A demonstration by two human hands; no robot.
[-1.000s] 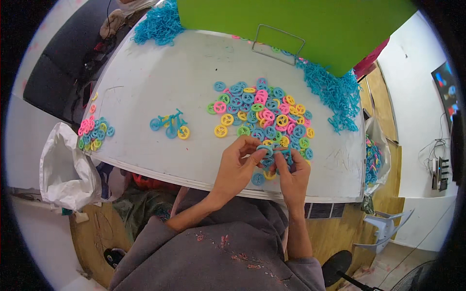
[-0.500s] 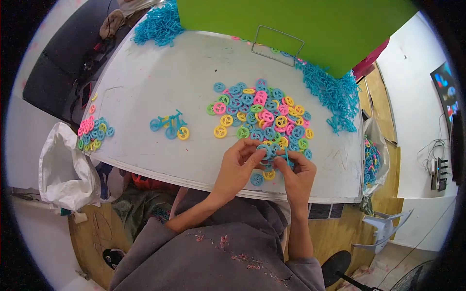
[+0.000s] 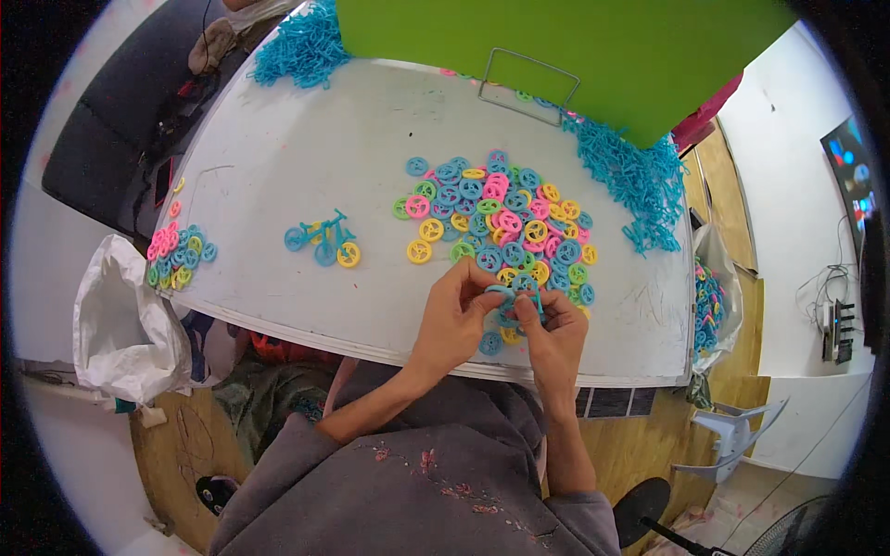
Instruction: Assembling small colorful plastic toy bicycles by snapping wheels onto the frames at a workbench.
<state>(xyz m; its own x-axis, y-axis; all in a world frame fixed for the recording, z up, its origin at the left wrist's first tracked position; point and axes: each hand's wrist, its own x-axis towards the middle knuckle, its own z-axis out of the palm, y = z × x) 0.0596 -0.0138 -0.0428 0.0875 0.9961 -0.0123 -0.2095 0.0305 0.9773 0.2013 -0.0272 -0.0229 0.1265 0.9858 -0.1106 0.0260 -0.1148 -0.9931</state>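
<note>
Close to the table's near edge, my left hand (image 3: 451, 320) pinches a small blue plastic toy wheel (image 3: 499, 290) between thumb and fingers. Facing it, my right hand (image 3: 558, 338) grips a thin blue plastic toy bicycle frame (image 3: 539, 300), partly covered by the fingers. The two parts meet or nearly meet; my fingertips hide the exact contact. Just beyond my hands spreads a pile of toy wheels (image 3: 508, 222) in blue, pink, yellow and green. Left of the pile lie small toy bicycles (image 3: 324, 243) with blue frames and blue and yellow wheels.
Blue plastic frame pieces are heaped at the far left (image 3: 301, 46) and far right (image 3: 635, 185) of the white table (image 3: 306, 139). A green panel (image 3: 556, 56) with a wire handle stands behind. More wheels (image 3: 181, 255) lie at the left edge; white sacks (image 3: 130, 324) flank the table.
My right hand has moved slightly left, closing in on my left hand. The blue frame has come nearer the blue wheel, which now appears more tilted.
</note>
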